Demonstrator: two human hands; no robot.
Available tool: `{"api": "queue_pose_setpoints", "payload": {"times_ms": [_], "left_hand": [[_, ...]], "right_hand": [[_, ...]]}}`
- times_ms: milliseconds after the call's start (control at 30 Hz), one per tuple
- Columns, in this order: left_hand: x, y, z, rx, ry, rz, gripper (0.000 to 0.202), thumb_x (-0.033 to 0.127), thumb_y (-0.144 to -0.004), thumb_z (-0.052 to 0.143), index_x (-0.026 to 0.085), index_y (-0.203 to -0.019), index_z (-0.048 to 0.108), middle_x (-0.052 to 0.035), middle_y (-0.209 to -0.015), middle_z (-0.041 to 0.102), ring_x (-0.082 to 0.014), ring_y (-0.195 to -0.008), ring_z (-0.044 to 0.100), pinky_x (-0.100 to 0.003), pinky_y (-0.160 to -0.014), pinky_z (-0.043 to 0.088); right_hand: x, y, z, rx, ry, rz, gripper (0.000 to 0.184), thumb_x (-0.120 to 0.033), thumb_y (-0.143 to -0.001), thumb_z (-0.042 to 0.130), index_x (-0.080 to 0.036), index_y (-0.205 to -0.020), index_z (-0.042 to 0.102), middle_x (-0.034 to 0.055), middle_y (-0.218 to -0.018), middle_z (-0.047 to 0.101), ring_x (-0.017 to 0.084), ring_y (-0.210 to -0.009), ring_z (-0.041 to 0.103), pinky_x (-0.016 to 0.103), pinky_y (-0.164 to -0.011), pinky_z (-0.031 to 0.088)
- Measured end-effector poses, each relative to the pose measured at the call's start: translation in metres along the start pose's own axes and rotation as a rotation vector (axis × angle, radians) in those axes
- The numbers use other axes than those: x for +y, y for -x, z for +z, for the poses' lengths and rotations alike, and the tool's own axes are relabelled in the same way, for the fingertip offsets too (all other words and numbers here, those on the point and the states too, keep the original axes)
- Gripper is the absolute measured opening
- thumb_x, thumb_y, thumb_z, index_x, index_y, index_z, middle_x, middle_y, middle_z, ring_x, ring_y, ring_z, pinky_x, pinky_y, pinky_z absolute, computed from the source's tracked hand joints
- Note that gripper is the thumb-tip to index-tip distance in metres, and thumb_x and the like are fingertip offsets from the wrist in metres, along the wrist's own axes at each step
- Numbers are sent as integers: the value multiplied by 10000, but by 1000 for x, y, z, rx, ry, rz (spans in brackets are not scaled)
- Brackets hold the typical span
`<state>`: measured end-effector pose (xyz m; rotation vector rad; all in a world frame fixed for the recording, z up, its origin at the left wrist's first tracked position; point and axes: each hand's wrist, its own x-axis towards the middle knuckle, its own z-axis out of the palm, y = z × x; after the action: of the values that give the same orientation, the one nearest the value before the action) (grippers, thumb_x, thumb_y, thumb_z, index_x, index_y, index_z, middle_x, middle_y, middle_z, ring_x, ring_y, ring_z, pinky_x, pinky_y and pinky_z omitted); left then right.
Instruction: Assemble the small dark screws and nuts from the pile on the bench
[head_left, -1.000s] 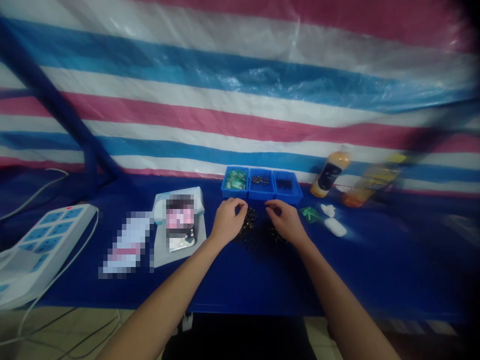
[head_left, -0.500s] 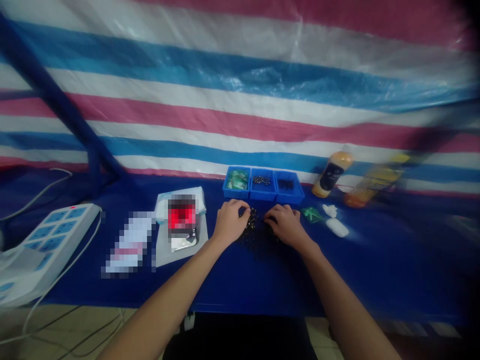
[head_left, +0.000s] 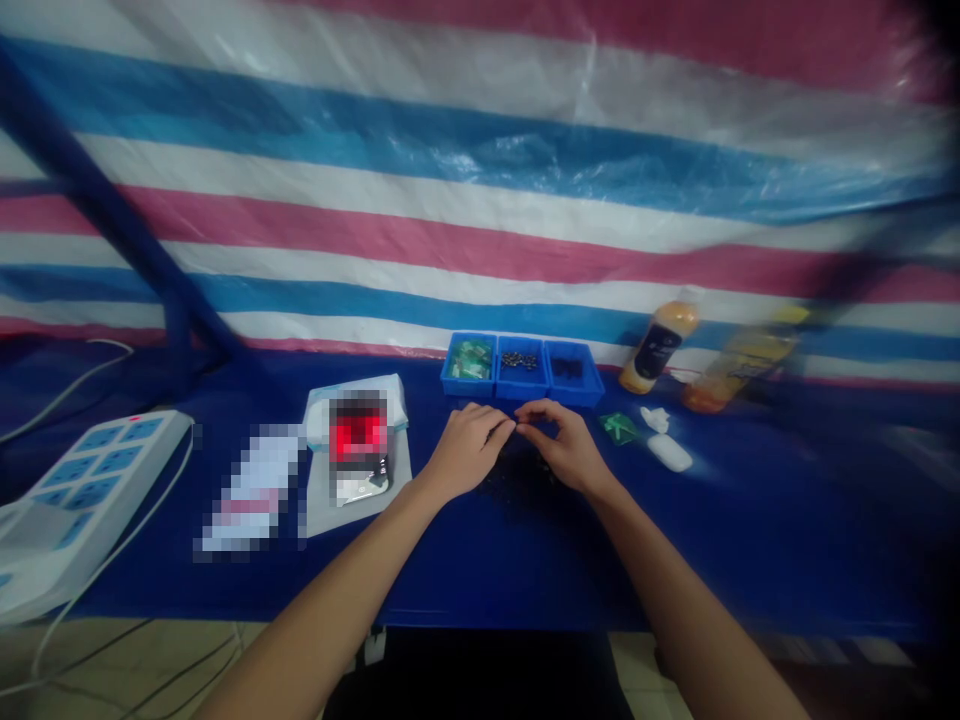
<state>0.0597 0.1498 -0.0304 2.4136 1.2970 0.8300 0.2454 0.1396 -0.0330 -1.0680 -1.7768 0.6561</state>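
Head view: left hand (head_left: 471, 448) and right hand (head_left: 564, 445) meet at the fingertips, each grip narrow; whether closed on anything, I cannot tell. Dark parts (head_left: 504, 482) lie below on the counter (head_left: 487, 580); a light, steady pinch should serve best.

Bare forearms (head_left: 360, 570), black clothing (head_left: 480, 680) below
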Motion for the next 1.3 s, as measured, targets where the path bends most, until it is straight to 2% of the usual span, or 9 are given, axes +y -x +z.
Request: {"api": "queue_pose_setpoints", "payload": {"times_ms": [200, 300, 400, 567, 700, 833, 933, 1067, 1300], "left_hand": [[2, 0, -1, 46, 78, -11, 272, 347, -989, 396, 221, -917, 626, -23, -892, 664, -208, -886, 564, -366, -816, 393], [2, 1, 0, 84, 92, -2, 245, 324, -988, 405, 217, -931, 618, -17, -885, 651, -196, -879, 562, -352, -811, 387], [1, 1, 1, 99, 113, 16, 216, 312, -983, 429, 219, -936, 618, -6, -882, 645, -185, -873, 562, -345, -810, 384], [2, 1, 0, 100, 130, 22, 211, 317, -979, 444, 223, -954, 631, -6, -906, 666, -187, -873, 571, -351, -815, 393], [4, 1, -1, 99, 141, 1, 280, 357, -992, 400, 237, -1041, 648, -24, -1001, 687, -209, -935, 578, -375, -863, 407], [4, 2, -2, 154, 156, -28, 311, 368, -1000, 374, 238, -1028, 655, -19, -1009, 690, -209, -958, 578, -377, -898, 408], [3, 1, -3, 181, 136, -57, 315, 366, -998, 380, 235, -972, 664, -18, -984, 691, -210, -953, 581, -381, -898, 404], [0, 0, -1, 194, 90, -86, 298, 350, -985, 409, 227, -924, 673, -26, -950, 693, -218, -937, 588, -382, -873, 411], [-3, 0, 1, 193, 87, -63, 227, 305, -961, 463, 231, -907, 671, -16, -904, 688, -209, -894, 590, -364, -836, 432]], "right_hand": [[-3, -2, 0, 2, -49, 36, 240, -352, -863, 617, -209, -1054, 639, 34, -941, 669, 175, -880, 610, 316, -853, 450], [-5, -1, 0, 2, 35, 49, 223, -404, -901, 563, -205, -963, 642, 29, -900, 662, 172, -843, 595, 295, -802, 438], [-6, 0, 1, -54, 107, 61, 291, -430, -943, 482, -198, -827, 614, 8, -802, 633, 157, -771, 567, 272, -735, 413], [-5, 0, 2, -99, 9, 110, 359, -461, -956, 433, -185, -773, 572, -6, -740, 586, 140, -716, 534, 251, -699, 411], [-1, -2, 2, 3, -103, 132, 302, -468, -927, 480, -194, -852, 583, 10, -804, 601, 154, -765, 554, 262, -742, 441], [7, -5, -2, 119, -156, 174, 284, -475, -867, 568, -203, -940, 603, 15, -806, 602, 151, -699, 544, 256, -665, 442], [12, -6, -5, 146, -116, 265, 341, -522, -860, 549, -190, -819, 615, 11, -714, 590, 143, -616, 514, 250, -591, 411], [14, -6, -7, 144, -73, 395, 470, -581, -841, 534, -175, -606, 557, -3, -558, 529, 125, -518, 461, 243, -519, 349], [15, -7, -10, 216, -107, 497, 473, -588, -791, 577, -171, -568, 558, 4, -519, 522, 122, -495, 455, 242, -488, 336]]}}
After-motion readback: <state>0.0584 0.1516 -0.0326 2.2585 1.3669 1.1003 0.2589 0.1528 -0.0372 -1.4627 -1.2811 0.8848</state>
